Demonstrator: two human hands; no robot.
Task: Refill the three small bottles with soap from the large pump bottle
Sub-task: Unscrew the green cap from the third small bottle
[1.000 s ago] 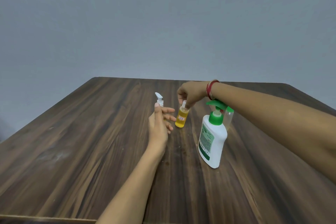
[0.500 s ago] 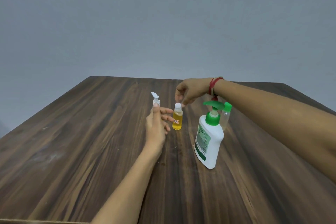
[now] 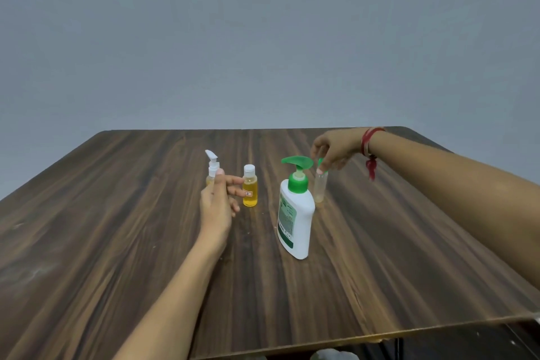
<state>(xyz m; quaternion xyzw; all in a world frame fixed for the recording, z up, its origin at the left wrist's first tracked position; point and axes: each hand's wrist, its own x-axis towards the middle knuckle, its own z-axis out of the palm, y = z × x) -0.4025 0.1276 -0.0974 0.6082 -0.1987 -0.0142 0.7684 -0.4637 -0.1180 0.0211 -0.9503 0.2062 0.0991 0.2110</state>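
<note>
While I watch remotely, one pump bottle (image 3: 295, 222) stands nearest on the table (image 3: 117, 242). Just beyond, the left hand (image 3: 217, 204) hovers loose-fingered, holding nothing. Three small bottles stand behind: yellow bottle (image 3: 250, 188), white-topped bottle (image 3: 212, 166), clear bottle (image 3: 320, 188). Farthest, the right hand (image 3: 333, 150) pinches the clear bottle's green cap (image 3: 320, 161).

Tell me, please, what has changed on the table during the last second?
The right hand let go of the yellow bottle, moved right and now pinches the top of the green-capped clear bottle. The left hand, white-pump bottle and large pump bottle stayed as they were.
</note>
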